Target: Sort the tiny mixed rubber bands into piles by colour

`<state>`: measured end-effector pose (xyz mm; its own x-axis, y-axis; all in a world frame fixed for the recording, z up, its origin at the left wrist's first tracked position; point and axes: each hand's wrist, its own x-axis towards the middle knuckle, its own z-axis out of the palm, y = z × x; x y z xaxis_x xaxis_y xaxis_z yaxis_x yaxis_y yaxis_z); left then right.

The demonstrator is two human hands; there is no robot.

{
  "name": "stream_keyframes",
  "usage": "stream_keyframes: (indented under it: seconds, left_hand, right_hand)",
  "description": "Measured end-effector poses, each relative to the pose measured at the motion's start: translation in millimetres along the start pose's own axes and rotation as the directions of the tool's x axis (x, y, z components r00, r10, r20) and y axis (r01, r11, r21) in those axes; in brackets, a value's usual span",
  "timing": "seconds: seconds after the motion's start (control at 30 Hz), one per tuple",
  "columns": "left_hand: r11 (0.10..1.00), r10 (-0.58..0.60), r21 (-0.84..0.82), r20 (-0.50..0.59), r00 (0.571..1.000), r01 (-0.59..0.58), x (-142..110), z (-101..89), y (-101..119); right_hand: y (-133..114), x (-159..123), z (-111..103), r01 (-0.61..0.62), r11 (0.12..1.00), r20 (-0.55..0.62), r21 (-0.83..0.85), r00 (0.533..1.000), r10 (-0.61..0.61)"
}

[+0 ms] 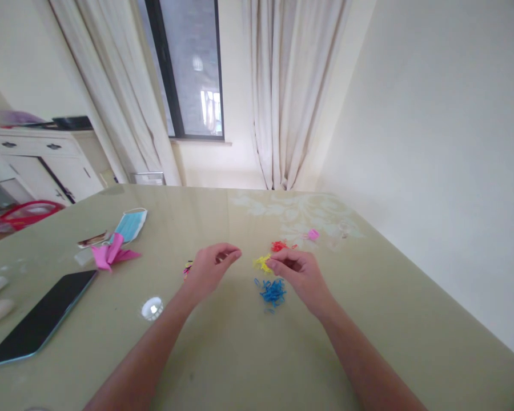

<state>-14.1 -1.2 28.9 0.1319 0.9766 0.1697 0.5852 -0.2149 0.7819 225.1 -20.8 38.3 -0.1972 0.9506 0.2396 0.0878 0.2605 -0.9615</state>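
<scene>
From my remote station I see the right hand (300,273) with its grip drawn closed, thumb against forefinger, right at the edge of the yellow elastic bands (262,263); I can't tell whether a band sits between the fingertips. The left hand (206,269) hangs over the desk (223,354) across from it, its thumb and forefinger also brought together, and I can't make out anything in that grip either.

The yellow bands lie in a small loose heap, between the red elastic bands (279,245) on the far side and the blue elastic bands (273,292) on the near side. A multicolored cluster (187,267) shows just beside my left hand, partly hidden by it. Beyond the right hand I have a small pink pile (313,234).

Farther out on my left, a round, shiny clear-and-white piece (152,308) rests near the left forearm. Past it lie a dark-screened tablet (43,317), a folded pink paper shape (112,252) and a blue face mask (131,224). Behind the desk, pale curtains (282,85) hang on both sides of a dark-framed window (192,68).
</scene>
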Motion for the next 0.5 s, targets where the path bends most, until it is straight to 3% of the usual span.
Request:
stream_keyframes:
  seconds: [0.07, 0.13, 0.3, 0.5]
  left_hand:
    - [0.914, 0.006, 0.403, -0.087, 0.996, 0.03, 0, -10.9, -15]
    - [0.785, -0.07, 0.611, -0.073, 0.995, 0.1, 0, -19.3, -29]
    - [0.778, -0.191, 0.622, 0.098, 0.977, 0.09, 0, -24.7, -41]
    - [0.793, -0.253, 0.59, 0.089, 0.963, 0.154, 5, -22.9, -43]
  right_hand:
    - [-7, -2, -2, 0.001, 0.999, -0.02, 0.043, 1.0, 0.0]
    - [-13, -4, -3, 0.012, 0.998, -0.034, 0.062, 0.999, -0.01]
    - [-13, -3, -4, 0.026, 0.996, -0.054, 0.088, 0.998, -0.022]
    - [8, 10, -11, 0.028, 0.999, -0.077, 0.016, 0.997, -0.027]
